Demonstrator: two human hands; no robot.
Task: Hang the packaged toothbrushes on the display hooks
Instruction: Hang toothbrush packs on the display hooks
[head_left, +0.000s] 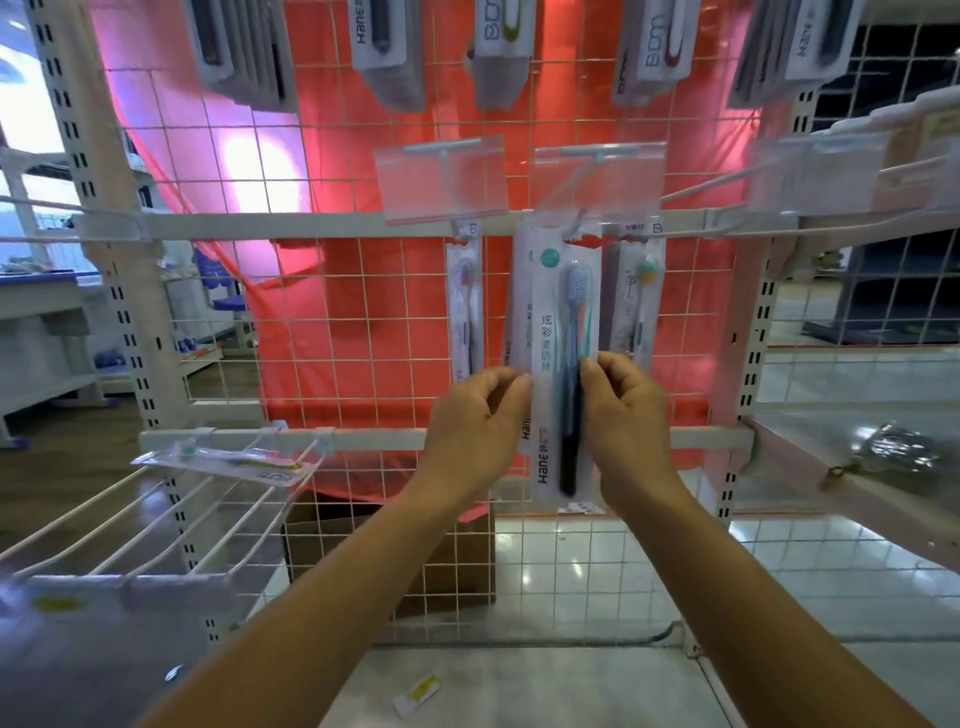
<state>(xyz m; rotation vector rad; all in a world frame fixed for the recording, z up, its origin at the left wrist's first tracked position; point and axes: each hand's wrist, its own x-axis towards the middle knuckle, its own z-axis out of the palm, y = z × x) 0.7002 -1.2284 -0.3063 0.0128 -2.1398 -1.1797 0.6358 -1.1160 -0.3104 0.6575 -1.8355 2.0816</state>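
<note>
A packaged toothbrush (563, 332) with blue and teal brushes hangs upright from a display hook (579, 221) in the middle row of the wire grid. My left hand (475, 421) pinches the pack's left edge. My right hand (626, 410) pinches its right edge at the same height. More packs hang behind it on the same hook. Other packaged toothbrushes hang to its left (465, 306) and right (641, 301). One loose pack (228, 460) lies flat across the hooks at lower left.
Several stacks of packs (387, 47) hang along the top row. Clear price-tag holders (441, 179) stick out above the middle hooks. Long bare hooks (156, 525) jut toward me at lower left and at upper right. A cardboard box (332, 540) sits behind the grid.
</note>
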